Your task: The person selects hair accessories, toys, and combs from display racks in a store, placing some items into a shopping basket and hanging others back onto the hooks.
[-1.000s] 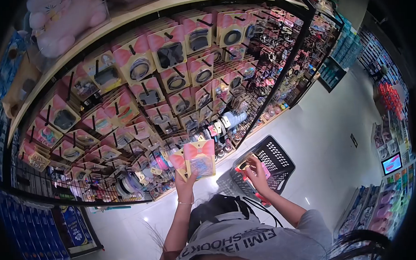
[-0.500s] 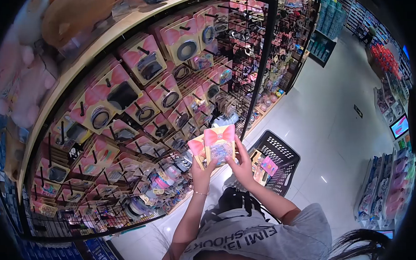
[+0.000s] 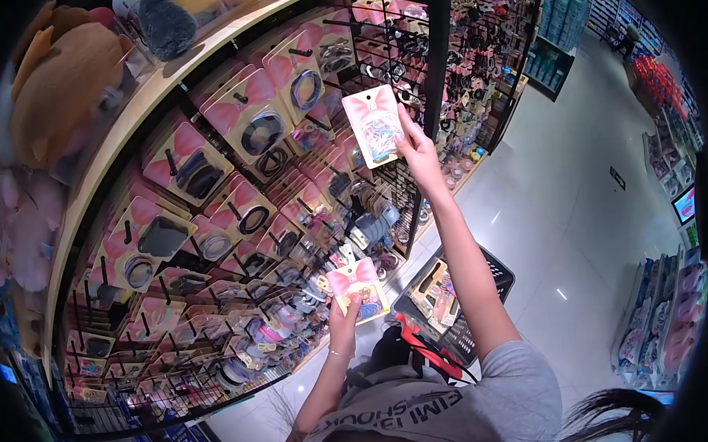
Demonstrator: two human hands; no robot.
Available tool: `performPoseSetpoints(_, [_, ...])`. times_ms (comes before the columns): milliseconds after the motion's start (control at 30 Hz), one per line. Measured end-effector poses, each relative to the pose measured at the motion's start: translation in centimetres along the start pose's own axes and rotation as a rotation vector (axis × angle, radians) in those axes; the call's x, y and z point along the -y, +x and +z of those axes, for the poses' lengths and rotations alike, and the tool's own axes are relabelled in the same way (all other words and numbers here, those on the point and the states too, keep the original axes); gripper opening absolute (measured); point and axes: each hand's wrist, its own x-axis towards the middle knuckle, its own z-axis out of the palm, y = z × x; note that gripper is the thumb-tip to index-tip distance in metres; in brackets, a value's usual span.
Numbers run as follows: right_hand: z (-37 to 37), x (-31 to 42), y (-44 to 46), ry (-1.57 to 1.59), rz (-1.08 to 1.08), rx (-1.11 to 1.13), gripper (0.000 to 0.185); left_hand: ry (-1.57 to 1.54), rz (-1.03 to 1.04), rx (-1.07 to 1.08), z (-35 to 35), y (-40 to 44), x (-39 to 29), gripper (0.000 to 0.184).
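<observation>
My right hand (image 3: 421,156) pinches a bow-printed hair-accessory pack (image 3: 375,129) before the right post (image 3: 439,51) of the display rack (image 3: 147,86); my left hand (image 3: 343,320) grips a second pack (image 3: 362,290) near its lower right corner. This reach, I judge, calls for steadiness.

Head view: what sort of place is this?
Looks like a shop, probably selling accessories and small goods: carded packs hang in rows on a black display rack, plush toys sit above it, and there's a black shopping basket with goods inside.
</observation>
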Motion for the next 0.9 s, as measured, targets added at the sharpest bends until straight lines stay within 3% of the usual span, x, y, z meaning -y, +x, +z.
performPoseSetpoints(67, [0.2, -0.3, 0.4, 0.049, 0.021, 0.011, 0.053, 0.012, 0.006, 0.009, -0.2, 0.0, -0.1, 0.031])
performPoseSetpoints(167, [0.2, -0.4, 0.7, 0.059, 0.134, 0.029, 0.05, -0.26, -0.101, 0.022, -0.4, -0.1, -1.2, 0.033])
performPoseSetpoints(200, [0.1, -0.8, 0.8, 0.034, 0.085, 0.019, 0.05, -0.317, -0.054, 0.035, -0.5, 0.2, -1.4, 0.032])
performPoseSetpoints(567, [2.3, -4.9, 3.8, -0.048, -0.008, -0.006, 0.053, -0.321, 0.001, 0.061, 0.7, -0.7, -5.6, 0.029])
performPoseSetpoints(600, [2.7, -6.1, 4.5, -0.037, -0.071, -0.025, 0.055, -0.267, 0.013, 0.051, 0.5, -0.8, -5.6, 0.029])
performPoseSetpoints(633, [3.0, -6.5, 4.9, -0.095, 0.024, -0.013, 0.055, -0.214, 0.021, 0.04, 0.2, -0.9, -5.5, 0.029])
performPoseSetpoints(767, [4.9, -8.8, 7.3, -0.099, -0.201, -0.074, 0.056, -0.11, 0.05, 0.07, -0.9, -1.5, -5.7, 0.033])
performPoseSetpoints(900, [5.5, -10.0, 8.7, -0.222, -0.197, -0.062, 0.052, 0.312, 0.302, -0.002, -1.9, -1.6, -5.8, 0.032])
